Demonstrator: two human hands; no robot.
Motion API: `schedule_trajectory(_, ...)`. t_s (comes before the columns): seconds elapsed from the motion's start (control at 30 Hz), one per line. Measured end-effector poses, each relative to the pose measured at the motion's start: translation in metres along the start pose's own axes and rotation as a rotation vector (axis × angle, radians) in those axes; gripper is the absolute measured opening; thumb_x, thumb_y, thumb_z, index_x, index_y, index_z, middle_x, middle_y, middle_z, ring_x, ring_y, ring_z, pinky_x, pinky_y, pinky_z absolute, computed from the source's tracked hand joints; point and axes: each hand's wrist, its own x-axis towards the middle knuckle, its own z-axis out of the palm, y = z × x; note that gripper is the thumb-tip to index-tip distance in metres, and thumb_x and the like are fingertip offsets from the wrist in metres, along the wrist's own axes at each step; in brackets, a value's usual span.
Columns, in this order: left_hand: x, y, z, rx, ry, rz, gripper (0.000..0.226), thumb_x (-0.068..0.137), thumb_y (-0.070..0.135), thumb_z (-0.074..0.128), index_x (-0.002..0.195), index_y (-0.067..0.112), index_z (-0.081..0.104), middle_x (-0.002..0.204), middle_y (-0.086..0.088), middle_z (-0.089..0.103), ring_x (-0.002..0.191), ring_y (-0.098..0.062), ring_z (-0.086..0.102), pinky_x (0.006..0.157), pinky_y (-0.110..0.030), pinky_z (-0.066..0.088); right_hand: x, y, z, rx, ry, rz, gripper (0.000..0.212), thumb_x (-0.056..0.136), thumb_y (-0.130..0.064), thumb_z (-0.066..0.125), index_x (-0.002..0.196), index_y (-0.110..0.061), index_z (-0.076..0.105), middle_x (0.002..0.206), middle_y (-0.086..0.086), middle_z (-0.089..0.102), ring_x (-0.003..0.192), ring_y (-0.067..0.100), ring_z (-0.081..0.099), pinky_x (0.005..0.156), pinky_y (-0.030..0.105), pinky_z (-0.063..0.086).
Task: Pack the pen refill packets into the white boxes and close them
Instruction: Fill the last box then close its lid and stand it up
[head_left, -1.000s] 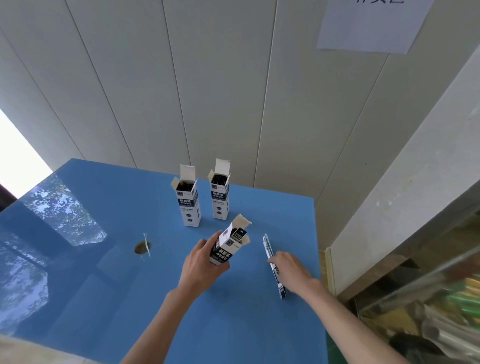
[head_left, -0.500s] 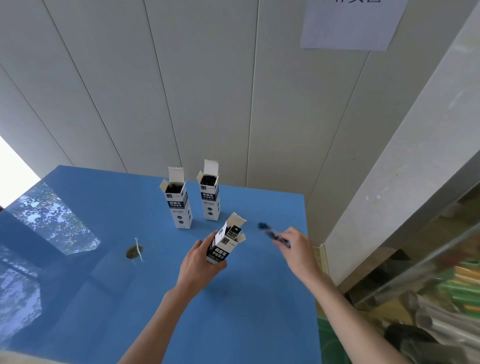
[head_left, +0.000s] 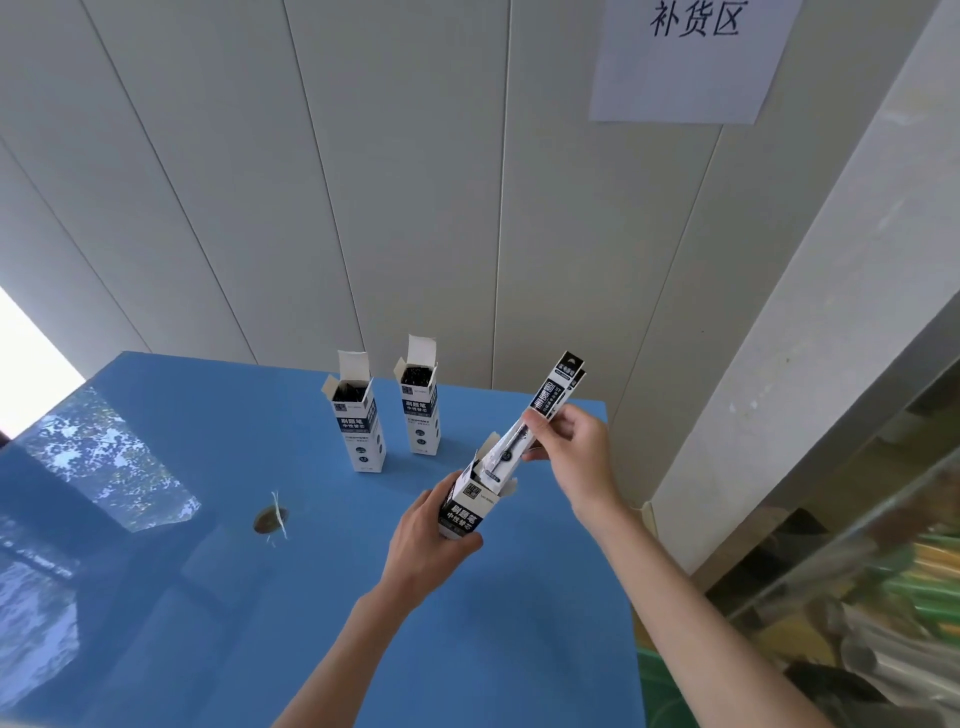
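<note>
My left hand grips a white box with a black label, tilted, its top flaps open. My right hand pinches a long pen refill packet near its upper part; the packet's lower end sits in the mouth of that box. Two more white boxes stand upright with open tops at the back of the blue table: one on the left and one on the right. Both show dark contents inside.
The blue table has a round hole with a white strip left of my hands. A pale panelled wall with a paper sign rises behind. A white ledge and clear bags of goods lie right of the table's edge.
My right hand has lifted the refill packet off the table, swung it upright and brought its lower end into the open box held by my left hand.
</note>
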Motion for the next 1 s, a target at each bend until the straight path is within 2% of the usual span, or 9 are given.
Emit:
schedule_trajectory(0.2, -0.002, 0.003, -0.002, -0.047, 0.006, 0.033, 0.076, 0.064, 0.035, 0.064, 0.132, 0.062, 0.043, 0.105, 0.014, 0.060, 0.091, -0.006, 0.059, 0.076, -0.043, 0.057, 0.001, 0.000, 0.005, 0.029, 0.071, 0.033, 0.017, 0.092, -0.019, 0.072, 0.088, -0.002, 0.068, 0.079, 0.011, 0.076, 0.069, 0.030, 0.074, 0.066, 0.039, 0.062)
schedule_trajectory(0.43, 0.003, 0.010, -0.003, -0.069, 0.013, 0.044, 0.074, 0.067, 0.033, 0.064, 0.133, 0.059, 0.045, 0.107, 0.018, 0.062, 0.090, -0.006, 0.060, 0.073, -0.042, 0.058, -0.007, -0.005, 0.013, -0.063, -0.122, 0.031, 0.018, 0.089, -0.021, 0.075, 0.091, -0.004, 0.071, 0.084, 0.007, 0.078, 0.077, 0.026, 0.075, 0.068, 0.039, 0.062)
schedule_trajectory(0.47, 0.004, 0.011, -0.003, -0.069, 0.014, 0.044, 0.073, 0.067, 0.033, 0.064, 0.132, 0.058, 0.045, 0.107, 0.018, 0.062, 0.088, -0.006, 0.060, 0.072, -0.042, 0.058, -0.007, -0.003, 0.013, -0.128, -0.170, 0.032, 0.017, 0.088, -0.024, 0.077, 0.091, -0.008, 0.073, 0.084, 0.004, 0.078, 0.078, 0.023, 0.075, 0.071, 0.038, 0.062)
schedule_trajectory(0.53, 0.005, 0.013, -0.004, -0.060, 0.015, 0.041, 0.072, 0.067, 0.034, 0.063, 0.132, 0.058, 0.045, 0.106, 0.018, 0.062, 0.086, -0.006, 0.061, 0.072, -0.041, 0.058, -0.009, -0.001, 0.012, -0.295, -0.290, 0.034, 0.016, 0.085, -0.031, 0.079, 0.090, -0.017, 0.076, 0.085, -0.004, 0.078, 0.081, 0.010, 0.073, 0.076, 0.025, 0.058)
schedule_trajectory(0.6, 0.006, 0.014, -0.004, -0.038, 0.019, 0.037, 0.072, 0.067, 0.034, 0.063, 0.133, 0.058, 0.044, 0.106, 0.018, 0.061, 0.087, -0.006, 0.061, 0.072, -0.040, 0.058, -0.011, 0.000, 0.010, -0.360, -0.354, 0.034, 0.016, 0.083, -0.035, 0.080, 0.091, -0.022, 0.077, 0.087, -0.010, 0.076, 0.082, 0.002, 0.068, 0.074, 0.016, 0.052)
schedule_trajectory(0.73, 0.006, 0.010, -0.006, 0.033, 0.023, 0.015, 0.076, 0.066, 0.040, 0.062, 0.136, 0.057, 0.039, 0.110, 0.018, 0.058, 0.095, -0.006, 0.059, 0.077, -0.038, 0.056, -0.009, -0.002, 0.003, -0.194, -0.165, 0.000, 0.016, 0.085, -0.027, 0.077, 0.097, -0.020, 0.068, 0.091, -0.003, 0.074, 0.086, 0.015, 0.068, 0.079, 0.032, 0.057)
schedule_trajectory(0.8, 0.006, 0.006, -0.006, 0.060, 0.017, 0.014, 0.078, 0.065, 0.042, 0.061, 0.138, 0.056, 0.038, 0.112, 0.018, 0.057, 0.097, -0.006, 0.058, 0.077, -0.036, 0.055, -0.008, -0.005, -0.001, -0.186, -0.106, -0.040, 0.011, 0.087, -0.022, 0.075, 0.093, -0.016, 0.068, 0.085, 0.000, 0.074, 0.082, 0.020, 0.070, 0.077, 0.035, 0.058)
schedule_trajectory(0.9, 0.006, 0.004, -0.003, 0.086, 0.018, 0.027, 0.079, 0.068, 0.039, 0.064, 0.141, 0.053, 0.038, 0.112, 0.018, 0.056, 0.096, -0.007, 0.057, 0.073, -0.028, 0.050, -0.010, -0.004, -0.002, -0.252, -0.164, -0.019, 0.013, 0.086, -0.022, 0.078, 0.087, -0.011, 0.072, 0.080, 0.002, 0.075, 0.078, 0.020, 0.072, 0.077, 0.032, 0.058)
schedule_trajectory(1.0, 0.007, 0.003, 0.000, 0.105, 0.013, 0.031, 0.078, 0.071, 0.036, 0.065, 0.142, 0.052, 0.037, 0.108, 0.017, 0.056, 0.094, -0.008, 0.057, 0.071, -0.027, 0.048, -0.016, 0.002, 0.002, -0.363, -0.314, 0.073, 0.013, 0.086, -0.021, 0.079, 0.095, -0.012, 0.076, 0.084, -0.001, 0.077, 0.080, 0.011, 0.073, 0.074, 0.023, 0.054)
